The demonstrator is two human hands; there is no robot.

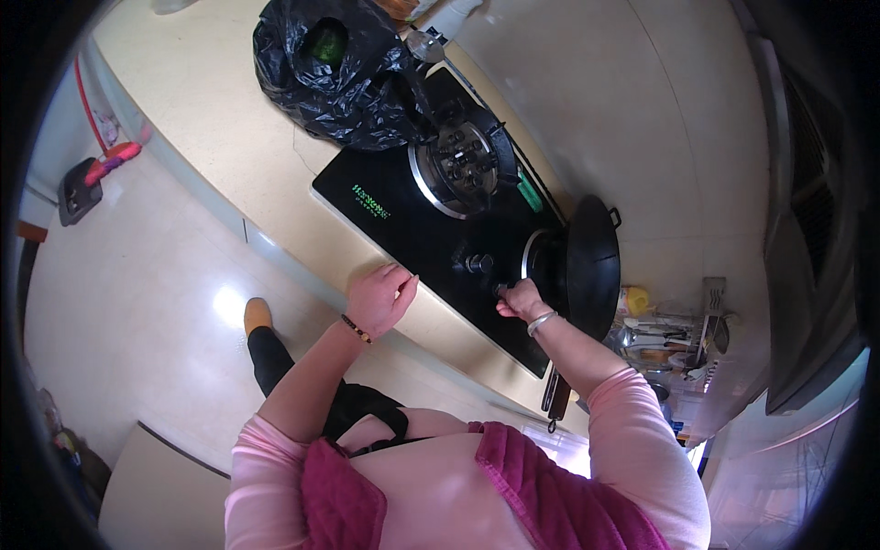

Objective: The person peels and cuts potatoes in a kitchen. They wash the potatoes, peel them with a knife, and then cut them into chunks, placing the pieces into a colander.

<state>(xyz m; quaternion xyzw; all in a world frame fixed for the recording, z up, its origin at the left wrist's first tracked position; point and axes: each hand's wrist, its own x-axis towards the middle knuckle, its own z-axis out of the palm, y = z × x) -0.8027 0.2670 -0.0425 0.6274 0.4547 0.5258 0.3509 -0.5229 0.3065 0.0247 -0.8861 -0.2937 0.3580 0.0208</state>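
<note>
My right hand point(522, 301), with a silver bangle at the wrist, has its fingers on a control knob point(501, 289) of the black glass gas hob point(426, 227). The hand partly covers that knob. A second control knob point(479, 263) stands just beside it, uncovered. My left hand point(382, 295) is loosely curled over the hob's front edge, a beaded bracelet on its wrist; nothing shows in its fingers. A black wok point(592, 268) stands tilted on its side over the right burner, its handle point(558, 397) towards me. The left burner point(464, 161) bears no pan.
A black plastic bag point(330, 96) with a green vegetable point(326, 42) in its opening overlaps the hob's left end. Bottles point(450, 20) stand behind it. Utensils hang from a wall rack point(691, 340) on the right. A dustpan point(81, 191) and broom point(113, 162) are on the floor.
</note>
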